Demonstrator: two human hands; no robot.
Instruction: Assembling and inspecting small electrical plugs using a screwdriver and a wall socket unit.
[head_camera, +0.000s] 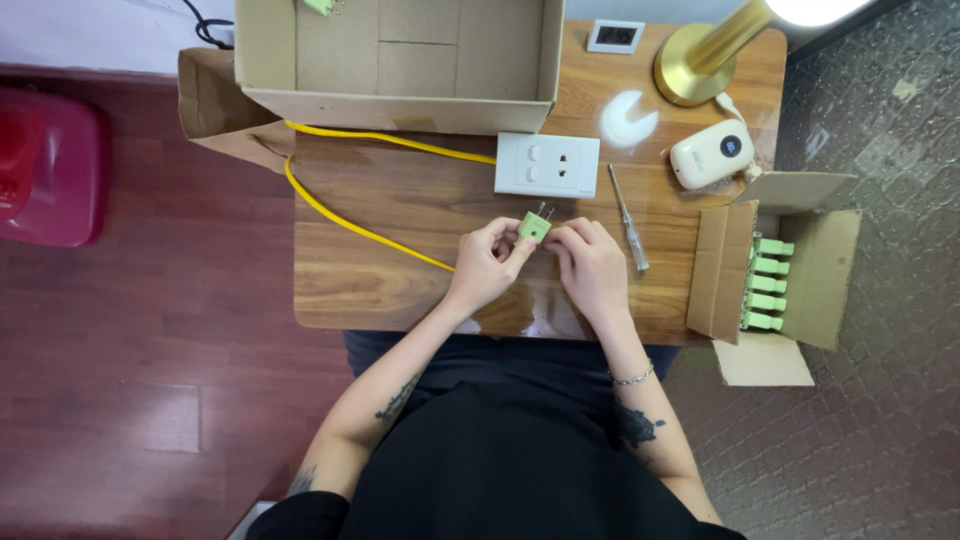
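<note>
A small light-green plug (535, 226) with metal prongs pointing away from me is held over the wooden table (400, 200). My left hand (487, 262) pinches its left side and my right hand (590, 262) touches its right side. A yellow cable (340, 215) runs from behind my left hand across the table toward the big box. A white socket plate (547, 164) lies just beyond the plug. A thin screwdriver (628, 216) lies to the right of my right hand.
A large open cardboard box (400, 60) sits at the table's far edge. A smaller open box (800, 270) with several green plugs (768, 284) stands at the right. A brass lamp base (690, 65), a white device (712, 153) and a small display (615, 36) are at the back right. A red object (50, 165) is on the floor at left.
</note>
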